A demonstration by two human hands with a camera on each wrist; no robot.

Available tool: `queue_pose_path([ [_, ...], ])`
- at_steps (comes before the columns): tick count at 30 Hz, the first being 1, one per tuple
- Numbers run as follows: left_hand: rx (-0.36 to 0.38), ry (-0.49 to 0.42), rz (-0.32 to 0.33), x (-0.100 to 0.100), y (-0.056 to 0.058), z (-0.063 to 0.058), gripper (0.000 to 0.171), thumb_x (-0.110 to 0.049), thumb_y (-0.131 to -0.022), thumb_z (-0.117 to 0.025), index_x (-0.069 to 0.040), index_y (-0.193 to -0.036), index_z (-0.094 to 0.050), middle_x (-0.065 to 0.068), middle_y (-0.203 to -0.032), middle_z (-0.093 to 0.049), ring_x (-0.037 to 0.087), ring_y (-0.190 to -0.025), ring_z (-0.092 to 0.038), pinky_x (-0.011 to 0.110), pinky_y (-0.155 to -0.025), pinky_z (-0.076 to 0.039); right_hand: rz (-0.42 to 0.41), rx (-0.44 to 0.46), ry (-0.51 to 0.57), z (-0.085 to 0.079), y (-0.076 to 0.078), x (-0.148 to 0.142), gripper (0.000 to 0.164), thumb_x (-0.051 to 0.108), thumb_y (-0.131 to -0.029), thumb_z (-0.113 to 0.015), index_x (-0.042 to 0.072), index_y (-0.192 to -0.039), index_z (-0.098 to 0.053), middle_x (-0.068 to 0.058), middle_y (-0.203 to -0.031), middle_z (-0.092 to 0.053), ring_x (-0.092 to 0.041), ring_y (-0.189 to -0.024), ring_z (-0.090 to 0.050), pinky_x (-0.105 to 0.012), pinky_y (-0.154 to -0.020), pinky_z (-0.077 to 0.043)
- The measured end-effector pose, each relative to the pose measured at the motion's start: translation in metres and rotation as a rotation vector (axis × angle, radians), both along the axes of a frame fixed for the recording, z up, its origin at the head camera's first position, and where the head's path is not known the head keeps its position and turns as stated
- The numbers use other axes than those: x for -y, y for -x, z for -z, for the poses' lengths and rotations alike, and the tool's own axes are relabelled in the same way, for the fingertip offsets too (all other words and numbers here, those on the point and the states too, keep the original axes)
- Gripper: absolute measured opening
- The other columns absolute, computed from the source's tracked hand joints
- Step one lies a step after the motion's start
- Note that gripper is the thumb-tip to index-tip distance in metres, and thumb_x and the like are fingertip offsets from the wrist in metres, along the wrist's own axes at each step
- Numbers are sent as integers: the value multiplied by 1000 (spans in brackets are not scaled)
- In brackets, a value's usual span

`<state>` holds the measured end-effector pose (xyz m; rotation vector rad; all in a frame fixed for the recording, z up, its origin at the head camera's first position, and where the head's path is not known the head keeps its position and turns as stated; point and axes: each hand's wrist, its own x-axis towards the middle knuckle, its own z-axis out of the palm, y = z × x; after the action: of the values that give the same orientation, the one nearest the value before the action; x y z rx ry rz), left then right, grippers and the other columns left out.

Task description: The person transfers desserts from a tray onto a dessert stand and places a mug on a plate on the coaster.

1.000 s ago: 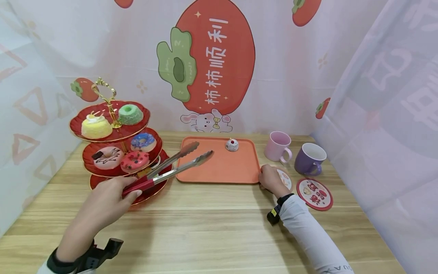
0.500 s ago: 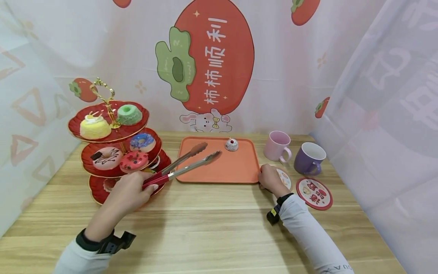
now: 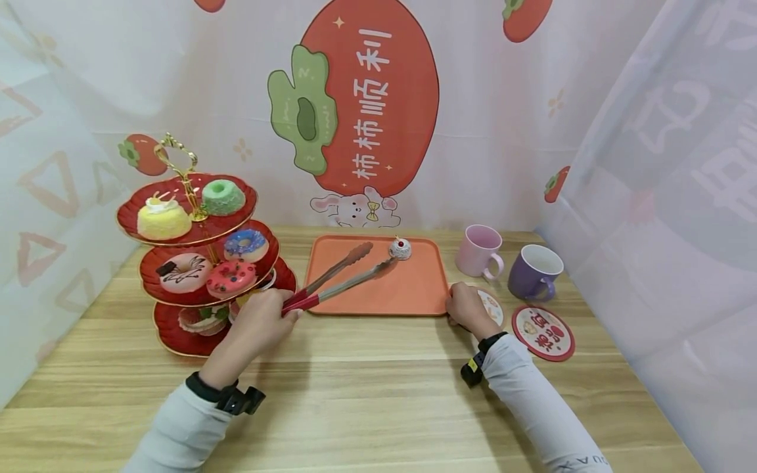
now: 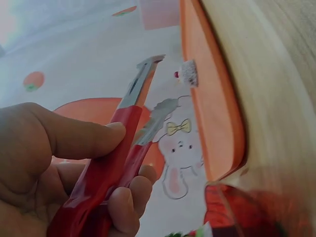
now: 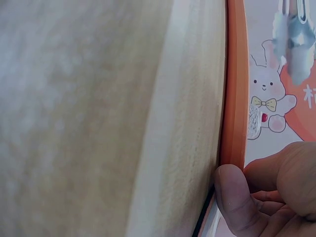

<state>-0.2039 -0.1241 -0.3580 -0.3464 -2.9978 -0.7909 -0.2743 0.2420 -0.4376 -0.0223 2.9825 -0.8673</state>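
My left hand (image 3: 260, 325) grips the red handles of a pair of metal tongs (image 3: 353, 282), whose arms are spread apart over the orange tray (image 3: 408, 292). Nothing is between their tips. A small white speckled cake (image 3: 400, 249) with a red cherry sits at the tray's back right; one tong tip overlaps its front left side in the head view. In the left wrist view, thumb and fingers wrap round the tongs (image 4: 111, 148). My right hand (image 3: 467, 309) pinches the tray's front right corner, the thumb (image 5: 234, 190) against the rim in the right wrist view.
At left stands a three-tier red stand (image 3: 201, 236) with several donuts and cakes. Right of the tray are a pink mug (image 3: 478, 253), a purple mug (image 3: 529, 279) and a red-rimmed round coaster (image 3: 544, 334). Another coaster (image 3: 491, 309) lies partly under my right hand.
My left hand has moved right and slightly up, away from the stand, carrying the spread tongs across the tray to the cake. The right hand and tray have stayed still.
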Motion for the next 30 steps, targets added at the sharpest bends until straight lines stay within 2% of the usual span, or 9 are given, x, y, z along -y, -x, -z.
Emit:
queue_pose_path([
  [4,8,-21,-6,-7,8,7,26,-9,-83,-67,6,-104,-64,14,-86,-63,24,-64,-49,33,-54,-37,6,10,-4,-1,0,1,22,-1,-85,-47,4,-64,-51,-6,-55,-56,-12,-41,-57,-27,-46,-45],
  [12,12,-51,-29,-14,21,21,10,-8,-84,-66,1,-87,-65,8,-71,-57,22,-59,-47,33,-53,-37,5,6,-18,-2,0,3,21,0,-86,-48,4,-65,-52,-6,-56,-56,-12,-41,-57,-27,-47,-45],
  [21,27,-44,-47,-23,35,31,13,-10,-83,-66,1,-88,-66,10,-74,-59,22,-60,-50,34,-55,-41,8,34,-8,-3,0,2,21,-1,-87,-47,3,-67,-53,-8,-59,-56,-13,-43,-57,-28,-46,-45],
  [26,81,-75,-50,-31,42,34,13,-11,-84,-65,2,-85,-63,10,-70,-56,23,-56,-48,32,-50,-38,20,38,-13,-4,0,2,20,-1,-87,-47,2,-68,-53,-8,-60,-56,-13,-43,-57,-27,-46,-45],
  [30,64,-73,-41,-39,47,33,13,-11,-83,-66,2,-83,-63,10,-71,-56,24,-61,-50,34,-55,-41,16,39,-8,-3,0,2,20,-1,-86,-47,3,-67,-53,-8,-60,-56,-12,-43,-57,-27,-46,-45],
])
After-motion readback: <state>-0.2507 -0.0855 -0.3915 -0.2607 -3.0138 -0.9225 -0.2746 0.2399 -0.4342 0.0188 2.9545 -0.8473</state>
